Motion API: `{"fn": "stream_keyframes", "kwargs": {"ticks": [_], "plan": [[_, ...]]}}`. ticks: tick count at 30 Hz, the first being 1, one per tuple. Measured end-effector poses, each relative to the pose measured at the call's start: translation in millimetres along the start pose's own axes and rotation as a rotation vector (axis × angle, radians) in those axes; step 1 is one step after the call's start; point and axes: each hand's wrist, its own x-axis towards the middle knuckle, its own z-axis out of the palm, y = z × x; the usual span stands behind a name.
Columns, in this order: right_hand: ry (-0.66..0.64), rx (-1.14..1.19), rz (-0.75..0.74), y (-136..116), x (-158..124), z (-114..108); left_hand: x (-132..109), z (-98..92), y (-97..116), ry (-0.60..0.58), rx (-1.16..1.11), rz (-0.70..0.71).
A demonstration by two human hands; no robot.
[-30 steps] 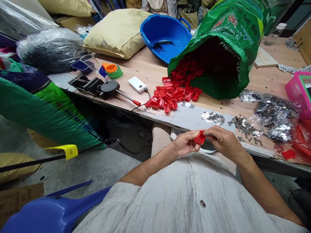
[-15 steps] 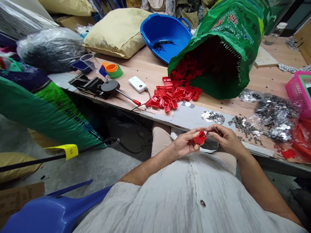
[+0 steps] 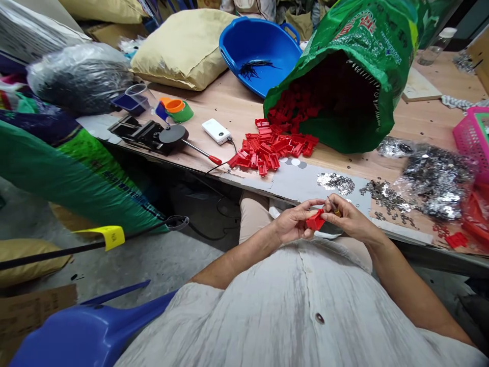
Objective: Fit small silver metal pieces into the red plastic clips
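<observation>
My left hand is closed on a small red plastic housing, pinched between thumb and fingers just above my lap. Right beside it, my right hand is closed on a small tool with a yellow-brown handle and a thin metal shaft. Its fingertips meet the edge of the red housing. Fingers hide part of the tool, so its exact kind does not show. Ahead on the table lies a heap of similar red housings, spilling from a green sack.
Shiny metal pieces and darker small parts lie near the table edge, by a clear bag of metal parts. A black lever device, white power bank and blue basin stand left and behind. A pink basket is at right.
The small yellow-brown-handled tool now shows in my right hand, and that hand's fingers have come against the red housing. The left hand keeps its hold, with the housing slightly turned.
</observation>
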Motion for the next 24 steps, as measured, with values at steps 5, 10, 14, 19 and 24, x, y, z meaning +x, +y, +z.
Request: {"fn": "stream_keyframes", "kwargs": {"ticks": [5,10,14,19,24], "plan": [[0.098,-0.018,-0.021,12.4,-0.3,-0.1,4.2,-2.1,-1.1,0.132,0.218,0.057],[0.277,-0.038,-0.029,23.2,-2.5,2.6,2.2,0.6,-1.1,0.317,0.741,0.432],[0.295,0.015,-0.038,23.4,-4.5,8.8,-2.1,6.5,-3.1,0.329,0.998,0.610],[0.201,0.176,0.054,22.3,-6.9,7.6,-2.1,8.1,-3.2,0.370,1.094,0.632],[0.215,0.172,0.076,20.5,-9.6,6.9,-0.9,8.0,-3.4,0.381,1.094,0.625]]}}
